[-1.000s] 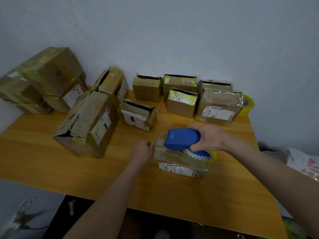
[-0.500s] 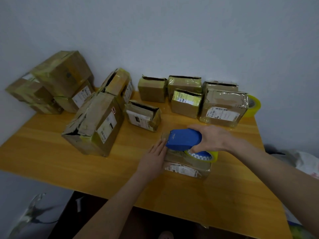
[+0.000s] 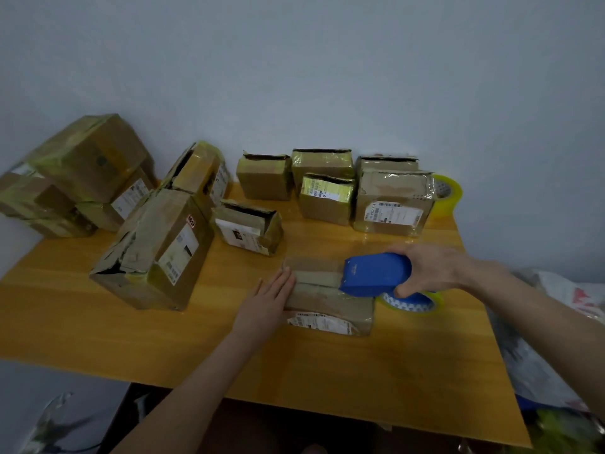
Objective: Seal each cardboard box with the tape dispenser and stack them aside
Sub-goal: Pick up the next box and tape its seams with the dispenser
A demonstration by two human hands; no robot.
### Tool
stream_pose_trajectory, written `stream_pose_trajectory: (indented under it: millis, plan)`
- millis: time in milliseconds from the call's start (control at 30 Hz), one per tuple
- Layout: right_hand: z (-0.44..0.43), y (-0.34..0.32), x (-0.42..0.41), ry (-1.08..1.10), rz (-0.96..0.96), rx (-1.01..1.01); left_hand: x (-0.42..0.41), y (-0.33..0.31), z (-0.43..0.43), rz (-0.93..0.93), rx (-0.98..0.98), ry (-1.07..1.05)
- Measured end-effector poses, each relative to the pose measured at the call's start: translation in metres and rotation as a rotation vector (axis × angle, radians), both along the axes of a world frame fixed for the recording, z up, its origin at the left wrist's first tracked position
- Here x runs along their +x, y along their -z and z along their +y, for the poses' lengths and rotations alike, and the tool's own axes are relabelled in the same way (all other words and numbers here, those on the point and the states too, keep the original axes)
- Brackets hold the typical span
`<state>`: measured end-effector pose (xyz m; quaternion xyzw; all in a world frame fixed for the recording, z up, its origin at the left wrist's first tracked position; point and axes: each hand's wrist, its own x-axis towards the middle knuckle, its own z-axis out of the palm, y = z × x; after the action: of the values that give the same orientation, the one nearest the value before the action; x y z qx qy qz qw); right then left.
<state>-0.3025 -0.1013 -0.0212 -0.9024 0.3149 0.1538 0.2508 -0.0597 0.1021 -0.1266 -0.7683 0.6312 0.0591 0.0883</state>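
My left hand lies flat with the fingers straight and together. The fingertips press on the near-left end of the box, so that it will not slide or lift when the tape drags on it. My right hand is curled round the tape dispenser from above, thumb on the near side, and keeps it low on the right part of the lid. That way, I judge, the tape goes down along the seam where the flaps meet. The box sits on the worktop just in front of me, between my two hands. Its long axis runs left to right across my view, with the labelled side facing me. The dispenser lies along the same line. Its blue nose points left toward my bracing hand, and its tape roll hangs off past the right end of the box. A pale strip seems to run along the lid from the left edge to the nose, though I cannot tell whether it is cut. The open boxes wait along the wall, and the taped stack is at the far left, well apart.
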Motion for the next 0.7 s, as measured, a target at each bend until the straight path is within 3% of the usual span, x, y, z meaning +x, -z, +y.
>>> stream_pose_trajectory:
  millis: [333,700]
  plan:
    - [0.009,0.007,0.003,-0.124,0.135,-0.292,-0.061,0.006,-0.029,0.02,-0.045,0.052]
    - [0.006,0.025,-0.022,0.003,-0.131,0.013,-0.056,0.019,-0.025,-0.013,-0.034,0.07]
